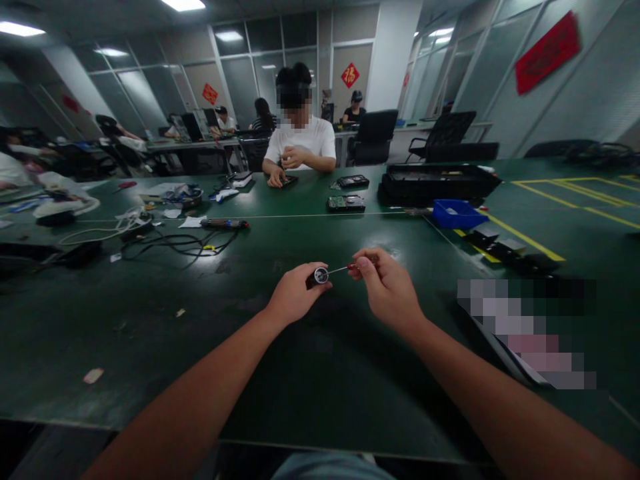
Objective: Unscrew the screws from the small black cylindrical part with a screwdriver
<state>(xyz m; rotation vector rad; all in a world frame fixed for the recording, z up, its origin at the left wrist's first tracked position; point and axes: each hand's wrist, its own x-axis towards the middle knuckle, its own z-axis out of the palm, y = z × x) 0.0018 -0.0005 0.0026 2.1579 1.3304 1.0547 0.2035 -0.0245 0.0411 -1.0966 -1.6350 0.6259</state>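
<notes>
Above the middle of the green table, my left hand point(295, 293) is closed round a small black cylinder point(312, 280). Its round, silvery open end faces right; the rest is mostly hidden by my fingers. My right hand point(387, 287) pinches the red handle of a thin screwdriver point(354, 266). The metal shaft points left, and its tip meets the rim or inside of the cylinder's end; which of these, I cannot make out.
Across the green table point(210, 373) a person point(300, 143) works with small parts. Hard drives point(346, 203), a black tray point(435, 183) and a blue bin point(457, 213) stand beyond my hands. Black cables point(175, 247) lie left; a partly blurred flat object point(525, 340) lies right.
</notes>
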